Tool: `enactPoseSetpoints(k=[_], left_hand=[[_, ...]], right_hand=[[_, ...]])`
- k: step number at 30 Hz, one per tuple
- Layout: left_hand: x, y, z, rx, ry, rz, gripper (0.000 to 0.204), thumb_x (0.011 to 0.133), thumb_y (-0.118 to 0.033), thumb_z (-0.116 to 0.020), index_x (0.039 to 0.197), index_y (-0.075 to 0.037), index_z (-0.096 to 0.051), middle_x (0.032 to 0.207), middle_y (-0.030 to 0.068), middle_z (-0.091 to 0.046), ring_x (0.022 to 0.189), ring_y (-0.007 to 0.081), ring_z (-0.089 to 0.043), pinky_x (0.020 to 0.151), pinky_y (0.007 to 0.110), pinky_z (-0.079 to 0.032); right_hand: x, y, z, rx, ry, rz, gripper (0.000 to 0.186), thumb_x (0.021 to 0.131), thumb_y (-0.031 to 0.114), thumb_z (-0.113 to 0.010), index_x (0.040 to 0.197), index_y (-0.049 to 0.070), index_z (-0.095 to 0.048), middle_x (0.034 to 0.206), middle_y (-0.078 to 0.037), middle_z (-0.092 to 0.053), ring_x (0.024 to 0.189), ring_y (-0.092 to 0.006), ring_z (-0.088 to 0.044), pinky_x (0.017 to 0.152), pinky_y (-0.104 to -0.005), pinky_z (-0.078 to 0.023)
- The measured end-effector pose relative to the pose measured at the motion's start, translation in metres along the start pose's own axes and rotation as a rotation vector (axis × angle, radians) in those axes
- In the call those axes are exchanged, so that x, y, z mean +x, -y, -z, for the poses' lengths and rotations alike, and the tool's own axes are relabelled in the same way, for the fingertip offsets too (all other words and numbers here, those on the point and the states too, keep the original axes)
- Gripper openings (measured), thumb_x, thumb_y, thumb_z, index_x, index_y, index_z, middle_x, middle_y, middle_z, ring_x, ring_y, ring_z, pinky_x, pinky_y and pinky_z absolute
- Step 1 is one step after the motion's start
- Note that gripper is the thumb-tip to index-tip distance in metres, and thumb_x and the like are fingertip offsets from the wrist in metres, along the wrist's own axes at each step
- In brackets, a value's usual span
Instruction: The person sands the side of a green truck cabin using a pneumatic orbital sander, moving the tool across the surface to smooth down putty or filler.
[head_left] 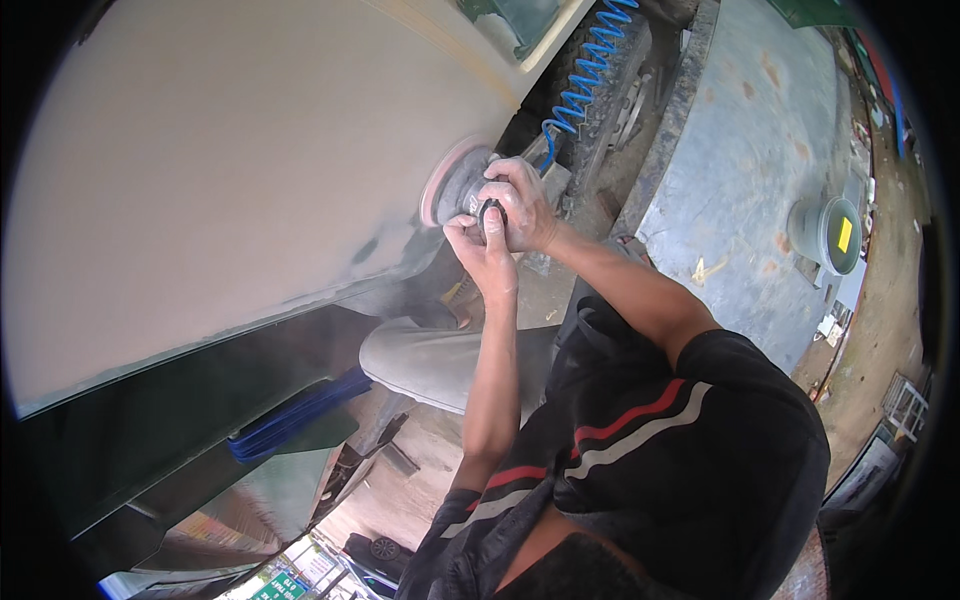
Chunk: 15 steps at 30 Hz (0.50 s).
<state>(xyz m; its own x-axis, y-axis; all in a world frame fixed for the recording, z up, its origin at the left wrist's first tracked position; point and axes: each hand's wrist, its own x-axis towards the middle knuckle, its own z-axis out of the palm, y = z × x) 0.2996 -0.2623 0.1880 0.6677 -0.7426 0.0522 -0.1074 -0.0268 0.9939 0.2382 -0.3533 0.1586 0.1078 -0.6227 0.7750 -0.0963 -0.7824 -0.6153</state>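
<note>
1. Round pneumatic sander [462,188], grey body with a pinkish disc, pressed flat against the lower right part of a large primed body panel [230,170], near the panel's right edge.
2. Gripped by 2 hands: right hand [520,200] clenched over the top and back of the sander, left hand [480,245] wrapped around it from below, fingers dusted pale.
3. Coiled blue air hose [585,70] running up from the sander toward the top edge, springy plastic spiral.
4. Panel surface matte, beige-grey, smooth and slightly curved, with a darker smudge just below and left of the sander.
5. Below the panel, a dark glossy green strip, with a flat blue folded pad [295,415] lying along its lower edge.
6. Bent knee in dusty grey trousers [430,360] under the arms; black shirt [690,440] with red and grey stripes.
7. On the right, a weathered grey metal sheet [740,160] with rust spots, carrying 1 grey round bucket [830,232] on its side with a yellow patch at its mouth; contents not discernible.
</note>
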Motion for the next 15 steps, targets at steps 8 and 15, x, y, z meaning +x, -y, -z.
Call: enactPoseSetpoints(k=[8,15], left_hand=[[0.003,-0.006,0.002,-0.06,0.057,0.012,0.029,0.104,-0.022,-0.066,0.108,-0.009,-0.041,0.109,0.01,-0.059,0.101,0.014,-0.057,0.087,0.03,-0.048],[0.005,-0.027,-0.018,-0.109,-0.006,-0.066,0.03,0.102,-0.016,-0.068,0.108,-0.006,-0.04,0.1,0.0092,-0.059,0.093,0.0144,-0.061,0.083,0.028,-0.052]], right_hand=[[-0.002,-0.002,0.0,-0.027,0.013,0.044,0.042,0.079,0.029,-0.076,0.108,0.008,-0.055,0.111,-0.018,-0.056,0.094,-0.0382,-0.061,0.082,-0.0502,-0.05],[0.017,0.001,0.006,0.034,0.001,0.045,0.039,0.084,0.027,-0.071,0.113,0.008,-0.053,0.108,-0.017,-0.057,0.095,-0.0389,-0.061,0.083,-0.0499,-0.052]])
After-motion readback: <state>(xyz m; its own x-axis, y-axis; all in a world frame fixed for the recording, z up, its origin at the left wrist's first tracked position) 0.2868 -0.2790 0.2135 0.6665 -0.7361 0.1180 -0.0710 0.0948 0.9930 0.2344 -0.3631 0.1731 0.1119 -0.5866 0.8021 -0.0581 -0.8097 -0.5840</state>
